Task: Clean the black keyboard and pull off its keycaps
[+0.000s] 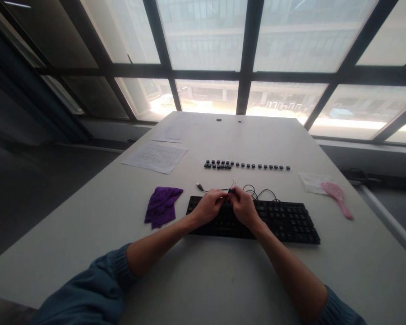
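Observation:
Above the black keyboard (284, 221), my two hands meet with their fingertips together. My left hand (208, 205) is closed in a pinch at a small black keycap (230, 191). Opposite it, my right hand (245, 207) is closed around what looks like a wire keycap puller (235, 182), whose thin pale prongs point up past the fingers. The fingers hide most of both small things. Part of the keyboard lies under my hands and wrists. Beyond it, loose black keycaps (253, 166) stand in rows on the white table.
Left of the keyboard lies a crumpled purple cloth (163, 205). Paper sheets (157, 157) lie farther back. A black cable (267, 192) with a USB plug (199, 186) runs behind the keyboard. To the right are a clear plastic bag (313, 183) and a pink hairbrush (336, 195).

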Demonstrator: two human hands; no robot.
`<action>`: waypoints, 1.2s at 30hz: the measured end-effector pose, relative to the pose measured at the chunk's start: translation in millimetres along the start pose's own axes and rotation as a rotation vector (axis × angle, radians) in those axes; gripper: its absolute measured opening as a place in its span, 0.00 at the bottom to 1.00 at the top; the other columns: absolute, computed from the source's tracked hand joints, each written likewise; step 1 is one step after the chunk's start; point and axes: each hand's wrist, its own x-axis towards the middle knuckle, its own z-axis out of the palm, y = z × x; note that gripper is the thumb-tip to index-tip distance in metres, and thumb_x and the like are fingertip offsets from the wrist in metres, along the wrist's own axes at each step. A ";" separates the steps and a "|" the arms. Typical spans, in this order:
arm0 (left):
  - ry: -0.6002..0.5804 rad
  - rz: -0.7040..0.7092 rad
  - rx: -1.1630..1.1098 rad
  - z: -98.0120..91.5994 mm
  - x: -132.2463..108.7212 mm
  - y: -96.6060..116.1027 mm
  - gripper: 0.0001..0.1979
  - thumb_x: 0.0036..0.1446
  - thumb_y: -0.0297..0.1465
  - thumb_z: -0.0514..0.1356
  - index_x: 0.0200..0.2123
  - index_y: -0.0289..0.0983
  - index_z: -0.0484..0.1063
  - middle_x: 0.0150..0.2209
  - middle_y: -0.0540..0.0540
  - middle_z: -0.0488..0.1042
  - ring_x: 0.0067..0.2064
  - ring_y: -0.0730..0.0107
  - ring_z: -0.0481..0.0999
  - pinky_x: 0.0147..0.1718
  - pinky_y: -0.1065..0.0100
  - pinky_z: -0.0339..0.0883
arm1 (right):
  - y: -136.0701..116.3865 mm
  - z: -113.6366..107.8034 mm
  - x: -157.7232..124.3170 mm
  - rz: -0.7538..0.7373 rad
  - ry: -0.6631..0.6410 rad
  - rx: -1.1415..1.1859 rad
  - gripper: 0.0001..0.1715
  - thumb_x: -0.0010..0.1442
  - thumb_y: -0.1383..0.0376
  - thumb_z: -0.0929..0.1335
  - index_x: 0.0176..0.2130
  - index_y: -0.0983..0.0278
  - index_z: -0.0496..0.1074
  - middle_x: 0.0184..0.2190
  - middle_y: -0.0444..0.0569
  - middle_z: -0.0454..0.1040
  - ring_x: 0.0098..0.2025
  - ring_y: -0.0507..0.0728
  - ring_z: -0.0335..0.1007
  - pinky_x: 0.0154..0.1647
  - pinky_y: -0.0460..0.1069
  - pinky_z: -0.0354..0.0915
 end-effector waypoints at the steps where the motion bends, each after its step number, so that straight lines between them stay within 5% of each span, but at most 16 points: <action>1: -0.002 0.005 -0.005 0.8 -1.0 -1.1 0.11 0.63 0.24 0.54 0.41 0.38 0.77 0.37 0.45 0.78 0.41 0.62 0.74 0.45 0.60 0.69 | -0.4 0.1 0.5 0.003 -0.007 -0.004 0.10 0.64 0.64 0.64 0.30 0.61 0.67 0.24 0.44 0.70 0.28 0.55 0.64 0.31 0.48 0.58; 14: 0.006 0.004 0.017 -2.5 -5.3 3.7 0.13 0.51 0.17 0.52 0.30 0.37 0.72 0.33 0.46 0.75 0.39 0.62 0.72 0.43 0.62 0.69 | -3.2 2.8 -4.7 -0.088 -0.046 -0.096 0.10 0.65 0.67 0.64 0.30 0.61 0.66 0.29 0.47 0.72 0.32 0.57 0.65 0.35 0.50 0.57; 23: -0.056 0.033 0.030 0.9 -10.1 2.3 0.04 0.57 0.25 0.62 0.35 0.37 0.76 0.38 0.45 0.76 0.43 0.61 0.74 0.48 0.60 0.68 | -2.5 3.1 -11.7 -0.209 -0.040 -0.096 0.12 0.68 0.67 0.62 0.31 0.61 0.65 0.29 0.47 0.69 0.33 0.56 0.65 0.36 0.50 0.60; 36: -0.032 0.109 0.196 14.9 -14.6 -2.6 0.06 0.65 0.24 0.55 0.41 0.37 0.72 0.42 0.43 0.73 0.48 0.60 0.71 0.52 0.59 0.69 | -1.3 0.8 -13.4 -0.261 -0.017 -0.031 0.12 0.68 0.68 0.62 0.31 0.61 0.66 0.29 0.45 0.68 0.32 0.55 0.65 0.35 0.49 0.60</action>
